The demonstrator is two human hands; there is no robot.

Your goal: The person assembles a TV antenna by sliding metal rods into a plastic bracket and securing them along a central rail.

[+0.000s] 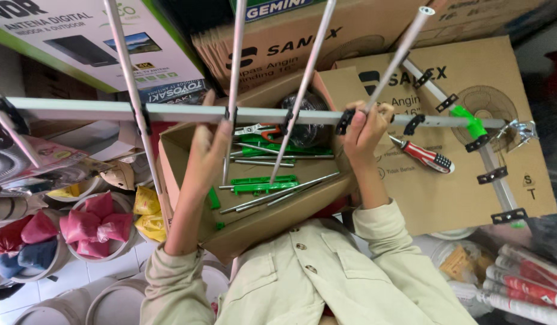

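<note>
Covering the bottom edge, a pale buttoned shirt (pixel 302 283) fills the nearest ground, its sleeves running up to both hands. Just beyond it an open cardboard box (pixel 254 225) holds green plastic clips (pixel 263 183), loose metal rods and pliers with red handles (pixel 254 129), though what lies deeper inside is hidden under the rods. Above the box the left hand (pixel 209 144) reaches up with fingers fairly straight against the long grey antenna boom (pixel 170 112); whether it grips the boom or only steadies it is hard to tell. The right hand (pixel 364 129) is closed around the boom where a thin metal rod (pixel 397 57) meets a black bracket (pixel 346 120). The boom's left end is cut off by the frame, and several rods run out past the top. Beside the right hand a red-and-white striped screwdriver (pixel 426 155) lies on a flat brown carton (pixel 471 180). Farther off stand blurred printed boxes.
</note>
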